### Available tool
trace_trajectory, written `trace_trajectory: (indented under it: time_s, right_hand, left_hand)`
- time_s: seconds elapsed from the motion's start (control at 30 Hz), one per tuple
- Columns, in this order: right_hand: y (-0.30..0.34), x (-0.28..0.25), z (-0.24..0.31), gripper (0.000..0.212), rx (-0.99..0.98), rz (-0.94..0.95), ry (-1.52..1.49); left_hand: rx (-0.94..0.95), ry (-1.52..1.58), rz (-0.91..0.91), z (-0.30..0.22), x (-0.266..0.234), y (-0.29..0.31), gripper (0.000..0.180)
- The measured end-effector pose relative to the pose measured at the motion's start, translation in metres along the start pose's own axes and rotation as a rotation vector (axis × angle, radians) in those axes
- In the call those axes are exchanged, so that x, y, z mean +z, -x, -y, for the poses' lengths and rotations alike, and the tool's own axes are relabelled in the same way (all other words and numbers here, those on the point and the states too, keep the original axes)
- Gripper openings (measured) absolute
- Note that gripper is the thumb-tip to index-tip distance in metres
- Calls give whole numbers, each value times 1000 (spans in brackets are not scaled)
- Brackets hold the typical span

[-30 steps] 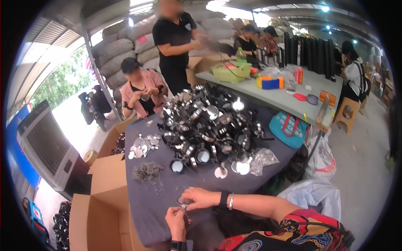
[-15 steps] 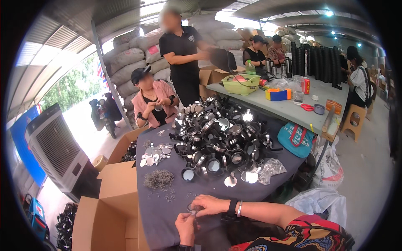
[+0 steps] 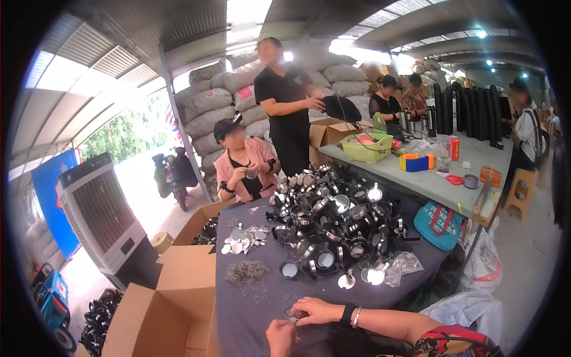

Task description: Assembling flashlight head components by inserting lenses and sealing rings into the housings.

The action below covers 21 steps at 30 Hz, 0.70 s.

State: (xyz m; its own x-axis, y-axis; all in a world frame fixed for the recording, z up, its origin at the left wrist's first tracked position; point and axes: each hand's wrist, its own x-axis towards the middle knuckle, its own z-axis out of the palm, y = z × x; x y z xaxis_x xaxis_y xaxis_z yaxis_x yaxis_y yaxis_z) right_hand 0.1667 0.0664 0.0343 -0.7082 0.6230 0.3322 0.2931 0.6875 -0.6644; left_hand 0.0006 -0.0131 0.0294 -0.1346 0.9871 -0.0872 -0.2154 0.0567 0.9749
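My left hand (image 3: 279, 337) and my right hand (image 3: 316, 311) meet low over the grey-clothed table. Their fingers are closed around a small round ring-shaped part (image 3: 290, 313), mostly covered by the fingers. Beyond them, a loose heap of small metal pieces (image 3: 247, 272) lies on the cloth, with a few strays nearer my hands. A large pile of black-and-silver round lids with handles (image 3: 333, 220) fills the far side. One lid (image 3: 289, 270) sits apart at the pile's near edge, and shiny discs (image 3: 346, 281) lie beside it.
Small discs (image 3: 241, 241) lie at the table's left. A clear bag of small parts (image 3: 404, 266) is at the right. Open cardboard boxes (image 3: 157, 315) stand along the left edge. Across the table sits a person in pink (image 3: 229, 169); another stands behind. A long green-topped table (image 3: 410, 172) adjoins at the right.
The whole view has swung left, so the scene sits farther right and lower. My hands stay together on the ring-shaped part. The standing person's head has turned.
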Motion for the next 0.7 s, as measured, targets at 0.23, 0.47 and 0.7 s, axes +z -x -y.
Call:
trace_trajectory:
  time_s: [0.23, 0.47, 0.7]
  right_hand:
    - [0, -1, 5, 34, 18, 2, -25]
    - [-2, -4, 2, 34, 37, -2, 33]
    - [-1, -1, 4, 32, 46, -22, 11]
  left_hand:
    - [13, 5, -5, -3, 1, 4, 13]
    - [2, 1, -27, -3, 4, -2, 14]
    - [32, -8, -31, -3, 4, -1, 14]
